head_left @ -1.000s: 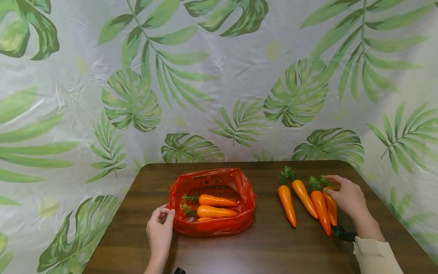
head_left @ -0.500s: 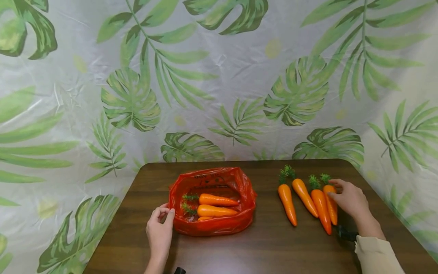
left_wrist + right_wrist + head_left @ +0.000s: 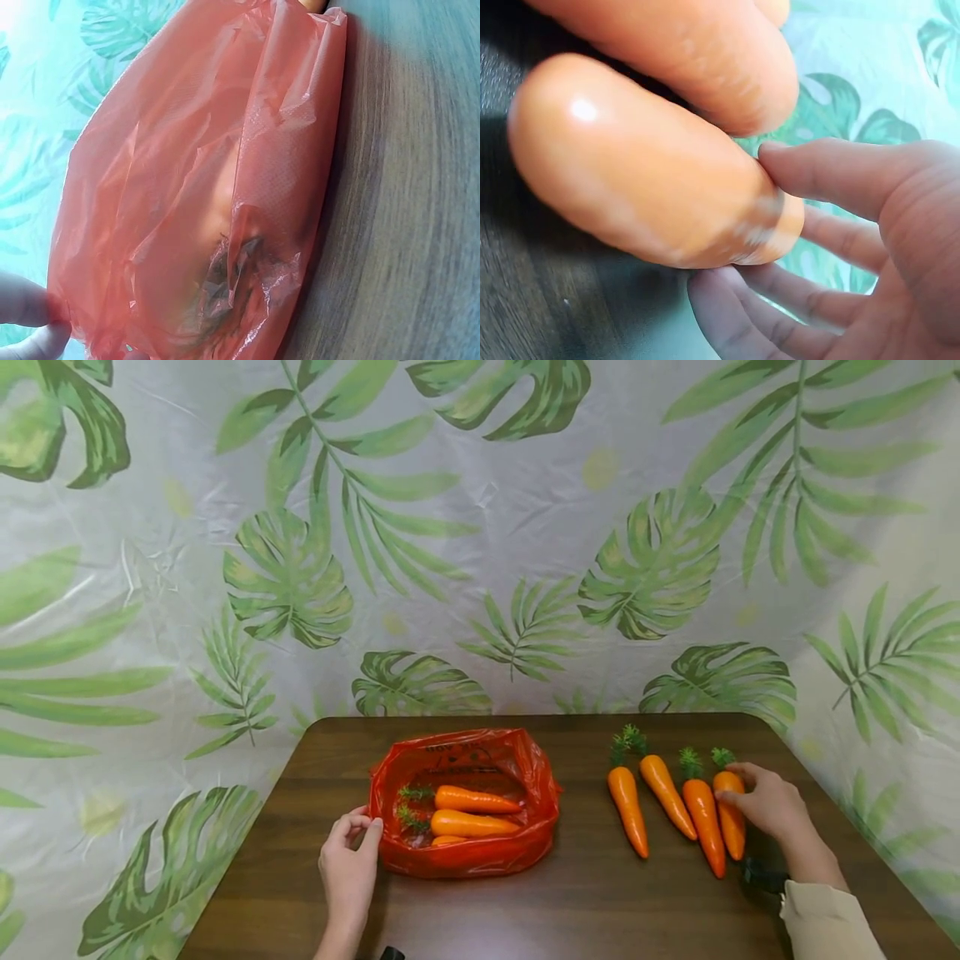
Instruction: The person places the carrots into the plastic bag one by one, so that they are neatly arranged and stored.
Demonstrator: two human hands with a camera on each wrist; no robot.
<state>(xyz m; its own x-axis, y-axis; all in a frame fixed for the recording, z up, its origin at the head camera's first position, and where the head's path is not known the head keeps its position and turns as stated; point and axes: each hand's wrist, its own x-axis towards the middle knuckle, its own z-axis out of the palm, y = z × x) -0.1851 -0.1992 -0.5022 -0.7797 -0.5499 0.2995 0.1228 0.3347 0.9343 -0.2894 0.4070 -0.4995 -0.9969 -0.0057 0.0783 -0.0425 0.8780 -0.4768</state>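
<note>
My left hand (image 3: 350,864) pinches the left rim of a red plastic bag (image 3: 480,860) between thumb and fingers. In the left wrist view, the thin bag wall (image 3: 180,165) fills most of the picture, a leafy top showing dimly through it. Several carrots lie inside, among them an upper carrot (image 3: 476,799) and a lower carrot (image 3: 472,823). On the right, my right hand (image 3: 772,806) holds the rightmost carrot (image 3: 729,818) by its upper part. The right wrist view has the thumb on one side of this carrot (image 3: 630,165) and the fingers on the other.
Left of the held carrot lie a red-orange carrot (image 3: 703,827), another carrot (image 3: 666,795) and a third carrot (image 3: 628,810), leafy tops pointing away. All rest on a dark wooden table (image 3: 525,910). Behind it hangs a leaf-patterned sheet (image 3: 480,527).
My right hand has moved slightly right and nearer, and the rightmost carrot has shifted with it, away from its neighbour. The left hand and the bag stay put.
</note>
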